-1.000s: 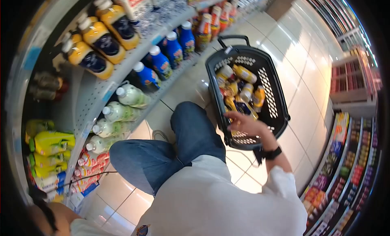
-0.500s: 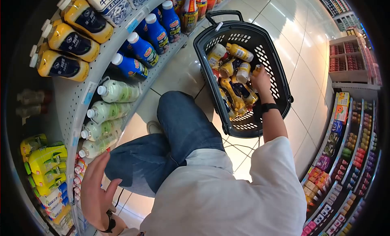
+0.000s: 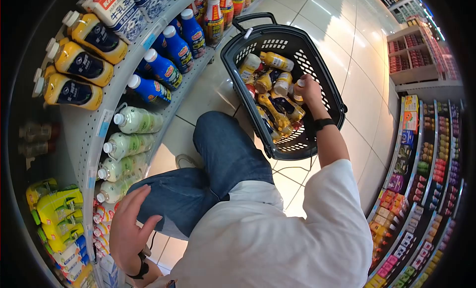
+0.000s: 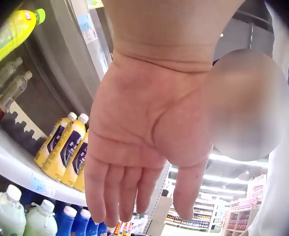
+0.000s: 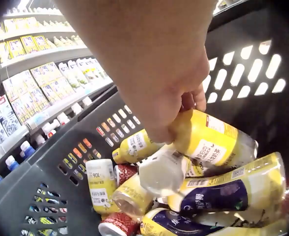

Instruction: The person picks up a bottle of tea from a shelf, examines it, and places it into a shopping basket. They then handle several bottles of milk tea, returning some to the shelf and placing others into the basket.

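Observation:
My right hand [image 3: 310, 89] reaches into a black shopping basket [image 3: 233, 55] and grips a yellow-labelled drink bottle [image 5: 208, 140] by one end. In the right wrist view that bottle lies tilted over other bottles, its clear base toward the right. Beneath it are a yellow bottle with a dark blue label [image 5: 210, 196] and a white-and-yellow bottle [image 5: 101, 184]. My left hand [image 3: 130, 223] holds nothing; its fingers are extended near my bent knee, beside the shelf. The left wrist view shows its palm, fingers pointing down.
The shelf on the left carries orange juice bottles [image 3: 79, 65], blue bottles [image 3: 163, 69] and pale green bottles [image 3: 139, 120]. Yellow-green bottles [image 3: 57, 213] stand lower down. Tiled floor [image 3: 367, 85] runs past the basket to another stocked shelf [image 3: 421, 179] on the right.
My right hand went from above the basket's near side to a bottle deeper inside and now grips it. My left hand rose into view beside the shelf, then shifted slightly right.

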Available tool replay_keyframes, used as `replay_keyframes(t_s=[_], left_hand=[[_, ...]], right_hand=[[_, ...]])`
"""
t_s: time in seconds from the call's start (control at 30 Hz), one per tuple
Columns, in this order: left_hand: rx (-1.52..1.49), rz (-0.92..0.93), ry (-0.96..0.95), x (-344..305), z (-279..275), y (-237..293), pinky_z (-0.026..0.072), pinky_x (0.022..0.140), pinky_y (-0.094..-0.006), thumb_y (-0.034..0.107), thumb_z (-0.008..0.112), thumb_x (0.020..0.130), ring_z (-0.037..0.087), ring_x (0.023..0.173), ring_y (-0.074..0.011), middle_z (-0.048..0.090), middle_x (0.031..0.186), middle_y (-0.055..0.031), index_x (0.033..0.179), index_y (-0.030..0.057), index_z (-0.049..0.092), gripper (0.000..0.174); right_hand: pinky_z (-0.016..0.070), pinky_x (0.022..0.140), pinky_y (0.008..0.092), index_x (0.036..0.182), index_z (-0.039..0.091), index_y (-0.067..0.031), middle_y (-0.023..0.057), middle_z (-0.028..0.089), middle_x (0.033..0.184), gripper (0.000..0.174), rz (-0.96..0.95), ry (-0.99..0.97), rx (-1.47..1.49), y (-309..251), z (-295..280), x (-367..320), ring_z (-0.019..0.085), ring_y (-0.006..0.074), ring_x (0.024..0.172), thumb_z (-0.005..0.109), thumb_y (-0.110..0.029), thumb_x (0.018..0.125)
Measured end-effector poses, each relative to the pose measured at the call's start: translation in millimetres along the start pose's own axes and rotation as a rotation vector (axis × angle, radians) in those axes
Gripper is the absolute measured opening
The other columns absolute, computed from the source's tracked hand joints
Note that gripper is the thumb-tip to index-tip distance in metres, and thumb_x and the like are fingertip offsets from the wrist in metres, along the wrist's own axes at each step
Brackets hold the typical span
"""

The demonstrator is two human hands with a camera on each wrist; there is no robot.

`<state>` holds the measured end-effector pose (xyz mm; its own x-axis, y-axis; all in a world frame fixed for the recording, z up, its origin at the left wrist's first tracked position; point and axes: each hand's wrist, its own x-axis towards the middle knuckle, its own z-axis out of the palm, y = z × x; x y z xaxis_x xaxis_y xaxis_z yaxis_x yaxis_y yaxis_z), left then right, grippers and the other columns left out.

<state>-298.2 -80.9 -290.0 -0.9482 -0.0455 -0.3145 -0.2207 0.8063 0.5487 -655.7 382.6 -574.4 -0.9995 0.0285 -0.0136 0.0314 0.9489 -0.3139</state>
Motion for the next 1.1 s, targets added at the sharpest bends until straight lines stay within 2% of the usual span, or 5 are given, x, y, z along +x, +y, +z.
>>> replay_keyframes(t_s=[0.37,0.63,0.9,0.97,1.1], left_hand=[[-0.096,0.252,-0.13,65.1,28.7,24.4,0.0514,0.087,-0.0371,0.016,0.08,0.074,0.062,0.105,-0.0335,0.064,0.118,-0.0169,0.126,0.0013,0.059,0.058],[-0.47,0.373,-0.125,111.0,71.8,51.0,0.0552,0.078,-0.0326,0.029,0.086,0.073,0.067,0.098,-0.0258,0.065,0.115,-0.0181,0.135,0.0006,0.049,0.077],[-0.757,0.218,-0.008,113.8,89.8,18.1,0.0556,0.082,-0.0354,0.029,0.082,0.077,0.07,0.094,-0.0248,0.068,0.106,-0.0165,0.133,-0.002,0.045,0.073],[-1.649,-0.085,-0.428,112.5,89.0,6.7,0.0567,0.08,-0.0382,0.027,0.071,0.085,0.07,0.091,-0.0271,0.066,0.108,-0.0178,0.132,-0.0009,0.045,0.06],[-1.976,-0.053,-0.725,114.3,95.0,-12.2,0.0586,0.07,-0.0415,0.054,0.052,0.087,0.07,0.08,-0.0356,0.063,0.103,-0.0246,0.137,-0.0053,0.036,0.079]], right_hand=[[0.0529,0.091,0.0308,0.116,0.055,0.0002,0.0146,0.068,0.112,0.042,-0.269,0.422,0.854,-86.4,-178.7,-144.7,0.066,0.0197,0.104,0.076,-0.001,0.08],[0.0547,0.083,0.0302,0.123,0.046,-0.0055,0.0142,0.068,0.108,0.053,-0.034,-0.43,1.667,-205.4,-137.1,-189.3,0.066,0.0182,0.101,0.075,0.004,0.08],[0.049,0.094,0.0316,0.133,0.043,0.0,0.0132,0.065,0.117,0.053,-0.128,-0.702,1.697,-261.8,-105.2,-169.8,0.061,0.0169,0.108,0.071,-0.011,0.089],[0.0449,0.098,0.0319,0.139,0.042,-0.0004,0.0119,0.062,0.123,0.053,-0.186,-0.801,1.702,-267.2,-91.3,-167.8,0.059,0.0166,0.112,0.063,-0.023,0.096],[0.0439,0.103,0.0352,0.142,0.038,0.001,0.0184,0.053,0.136,0.076,-0.234,-1.101,1.595,-284.1,-73.4,-169.8,0.055,0.0248,0.123,0.061,-0.051,0.092]])
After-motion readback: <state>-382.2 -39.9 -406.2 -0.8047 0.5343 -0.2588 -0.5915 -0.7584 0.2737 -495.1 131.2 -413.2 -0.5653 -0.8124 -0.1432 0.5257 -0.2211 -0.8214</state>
